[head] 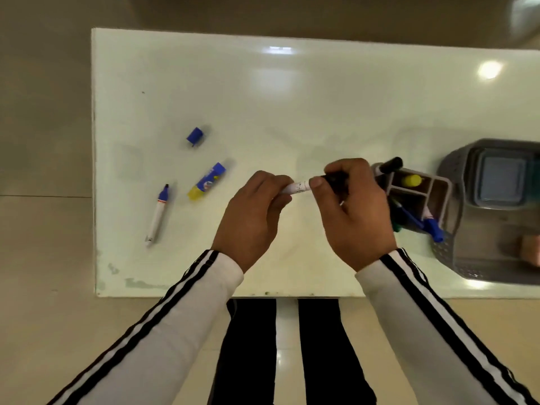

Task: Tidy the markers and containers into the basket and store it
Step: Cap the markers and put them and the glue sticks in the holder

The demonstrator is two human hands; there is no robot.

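Both hands hold one white marker (299, 187) above the middle of the white table (277, 97). My left hand (254, 217) grips its white barrel. My right hand (355, 211) curls round its black cap end. An uncapped blue marker (157, 214) lies at the left, and its blue cap (195, 136) lies apart, farther back. A blue and yellow glue stick (207, 180) lies between them. A grey basket (496, 258) at the right edge holds a divided pen holder (418, 191) with several markers and a square grey container (501, 182).
A black-capped marker (390, 165) sticks out of the pen holder just behind my right hand. A small tan object (530, 247) sits in the basket at the frame's right edge. The table's near edge runs just above my legs.
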